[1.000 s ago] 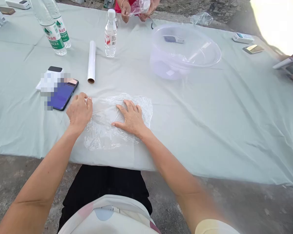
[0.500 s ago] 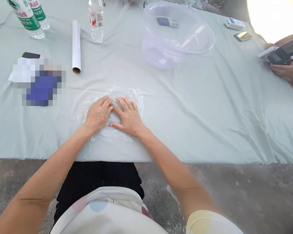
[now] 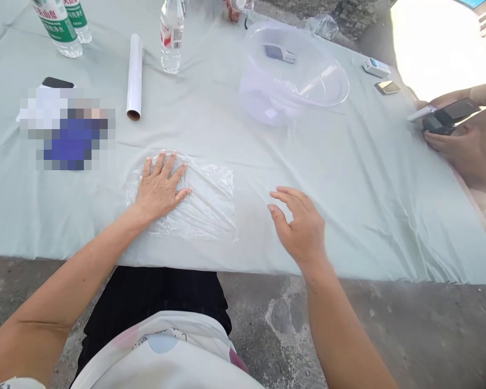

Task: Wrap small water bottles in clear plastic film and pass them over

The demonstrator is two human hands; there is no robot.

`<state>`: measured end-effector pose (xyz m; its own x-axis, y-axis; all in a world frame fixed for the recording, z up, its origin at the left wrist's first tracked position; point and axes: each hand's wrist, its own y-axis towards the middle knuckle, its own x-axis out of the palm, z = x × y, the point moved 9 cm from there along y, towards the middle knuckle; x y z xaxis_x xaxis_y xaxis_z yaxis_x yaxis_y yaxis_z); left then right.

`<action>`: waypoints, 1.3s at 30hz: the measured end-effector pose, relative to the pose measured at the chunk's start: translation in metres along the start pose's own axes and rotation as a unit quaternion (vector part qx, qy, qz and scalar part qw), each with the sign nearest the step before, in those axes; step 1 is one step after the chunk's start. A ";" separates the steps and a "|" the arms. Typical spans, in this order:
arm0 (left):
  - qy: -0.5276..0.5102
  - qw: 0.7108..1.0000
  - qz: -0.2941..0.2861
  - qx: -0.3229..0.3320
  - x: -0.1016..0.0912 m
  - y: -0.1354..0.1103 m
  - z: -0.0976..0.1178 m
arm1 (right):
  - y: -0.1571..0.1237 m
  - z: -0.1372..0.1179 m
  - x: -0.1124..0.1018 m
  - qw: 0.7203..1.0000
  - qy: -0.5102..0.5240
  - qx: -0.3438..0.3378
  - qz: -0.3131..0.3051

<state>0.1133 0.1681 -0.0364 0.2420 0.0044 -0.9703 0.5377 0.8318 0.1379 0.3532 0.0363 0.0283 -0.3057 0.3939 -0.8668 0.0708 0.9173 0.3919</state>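
Observation:
A crinkled sheet of clear plastic film [image 3: 210,200] lies on the pale green tablecloth close to the table's front edge. My left hand [image 3: 157,189] rests flat on the film's left half, fingers spread. To the right of the film, apart from it, my right hand [image 3: 299,224] hovers over the cloth with fingers loosely curved and nothing between them. Behind the left hand lies a roll of film [image 3: 135,78], its brown core end facing me. The clear plastic basin [image 3: 263,105] stands beyond the right hand.
A water bottle [image 3: 172,40] stands at the back, with two green-labelled bottles [image 3: 59,29] at the far left. A phone [image 3: 58,82] and blurred-out items [image 3: 71,140] lie at left. At right are another phone [image 3: 387,87], a white device [image 3: 376,67] and another person's hands [image 3: 465,143] holding a dark device.
My right hand has lifted off the film and moved right. My left hand has spread flat on it. The film's right side now lies flatter and uncovered.

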 end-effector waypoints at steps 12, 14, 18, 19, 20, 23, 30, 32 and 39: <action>-0.023 1.000 -0.004 -0.013 -0.011 -0.001 -0.016 | 0.099 -0.083 0.150 0.995 0.007 0.025 -0.093; -0.029 0.999 -0.004 -0.021 -0.017 -0.004 -0.026 | 0.102 -0.068 0.148 0.995 -0.018 0.037 -0.090; -0.011 0.999 0.026 -0.032 -0.038 -0.009 -0.046 | 0.098 -0.060 0.145 0.990 -0.070 0.015 -0.125; -0.007 0.999 0.035 -0.028 -0.044 -0.009 -0.049 | 0.097 -0.059 0.145 0.988 -0.079 0.010 -0.135; -0.006 0.999 0.044 -0.024 -0.051 -0.008 -0.053 | 0.096 -0.058 0.145 0.986 -0.083 0.006 -0.144; -0.028 0.997 0.073 -0.028 -0.071 0.005 -0.069 | 0.097 -0.050 0.144 0.985 -0.088 -0.007 -0.149; -0.052 0.970 0.181 -0.154 -0.116 0.112 -0.137 | 0.109 0.004 0.132 0.987 -0.128 0.033 -0.093; -0.110 0.966 0.165 -0.165 -0.108 0.171 -0.143 | 0.112 0.015 0.129 0.987 -0.131 0.050 -0.078; -0.261 0.913 0.163 -0.268 -0.053 0.333 -0.158 | 0.112 0.021 0.136 0.984 -0.115 0.090 -0.101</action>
<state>0.1518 0.5328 0.0292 0.7458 0.1516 -0.6487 -0.0701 0.9862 0.1499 0.3392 0.1934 -0.0520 -0.1093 0.1868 -0.9763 0.2050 0.9653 0.1617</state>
